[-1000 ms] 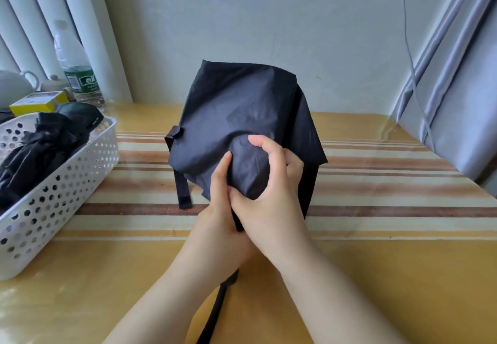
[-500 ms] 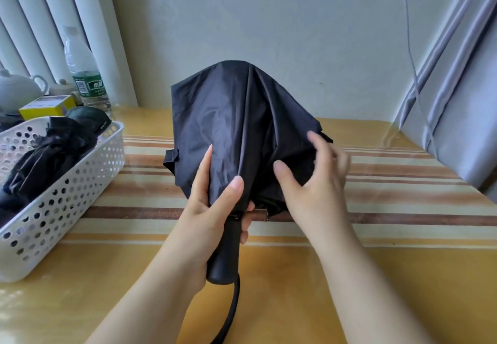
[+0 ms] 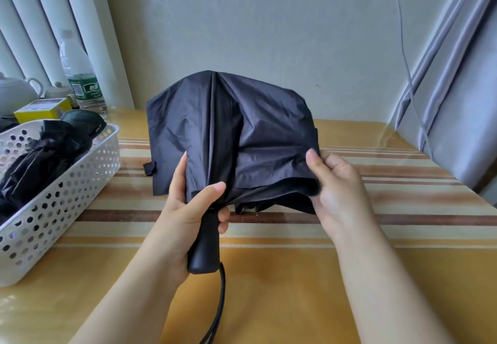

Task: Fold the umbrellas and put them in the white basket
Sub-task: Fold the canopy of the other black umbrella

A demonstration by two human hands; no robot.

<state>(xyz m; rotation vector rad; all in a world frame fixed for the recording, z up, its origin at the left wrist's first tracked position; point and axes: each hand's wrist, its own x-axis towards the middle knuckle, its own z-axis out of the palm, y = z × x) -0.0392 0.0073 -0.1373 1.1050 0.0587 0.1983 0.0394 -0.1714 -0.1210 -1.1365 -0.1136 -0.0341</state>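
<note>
Gripping the black handle (image 3: 205, 246), the left hand (image 3: 185, 209) is shown curled round the top of that handle, with its thumb laid up against the loose canopy of the black umbrella (image 3: 231, 133). The umbrella is held upright above the table (image 3: 295, 290), canopy uppermost and not yet wrapped. A fold of the canopy's lower right edge is pinched between thumb and fingers of the right hand (image 3: 336, 190). A closure tab (image 3: 149, 168) is seen projecting from the canopy's left edge, and a wrist strap (image 3: 219, 303) hangs from the handle's base. At the left, a white basket (image 3: 61, 203) with perforated walls is shown on the table; folded dark umbrellas (image 3: 40, 160) lie inside it. Behind the basket, a water bottle (image 3: 80, 77), a yellow box (image 3: 40, 109) and a white teapot (image 3: 16, 93) are grouped. The table is covered by a striped cloth (image 3: 376, 182). Pale curtains (image 3: 457, 88) flank a plain wall (image 3: 269, 20).
</note>
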